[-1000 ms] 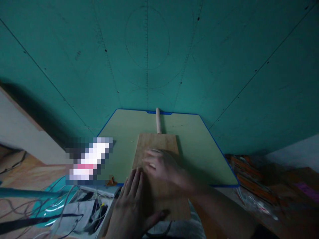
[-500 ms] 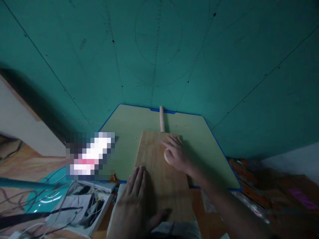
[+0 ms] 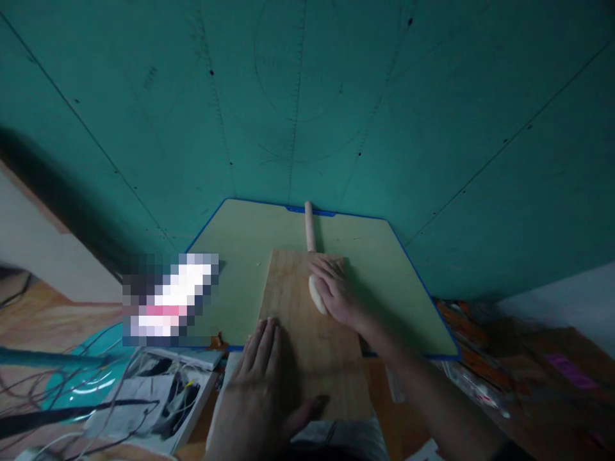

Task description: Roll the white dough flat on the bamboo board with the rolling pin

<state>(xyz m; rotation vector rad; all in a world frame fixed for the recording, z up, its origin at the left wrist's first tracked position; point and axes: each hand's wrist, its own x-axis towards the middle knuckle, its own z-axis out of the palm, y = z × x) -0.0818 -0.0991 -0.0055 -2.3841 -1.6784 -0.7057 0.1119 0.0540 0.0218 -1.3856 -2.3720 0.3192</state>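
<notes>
A wooden board point(image 3: 307, 346) lies lengthwise before me, its far end resting on a pale green mat point(image 3: 240, 256) with a blue edge. My left hand point(image 3: 262, 378) is open, its fingers stretched flat along the board's left side and its thumb reaching across the near end. Near the far right corner, my right hand point(image 3: 339, 294) is closed over a rounded white piece of dough point(image 3: 317, 294), which shows along the palm's left side; the rest is hidden. A wooden rolling pin point(image 3: 310, 227) lies on the mat just beyond the board.
A green wall point(image 3: 307, 128) rises behind the mat. At the mat's left is a bright pixelated object point(image 3: 177, 294). Lower left are a white box point(image 3: 192, 416) with cables and a turquoise round item point(image 3: 91, 384). Clutter with a pink label point(image 3: 571, 371) lies at the right.
My right hand has shifted slightly left, its fingers closer together over the dough, more of which shows. My left hand keeps its place on the board. The view has tilted slightly.
</notes>
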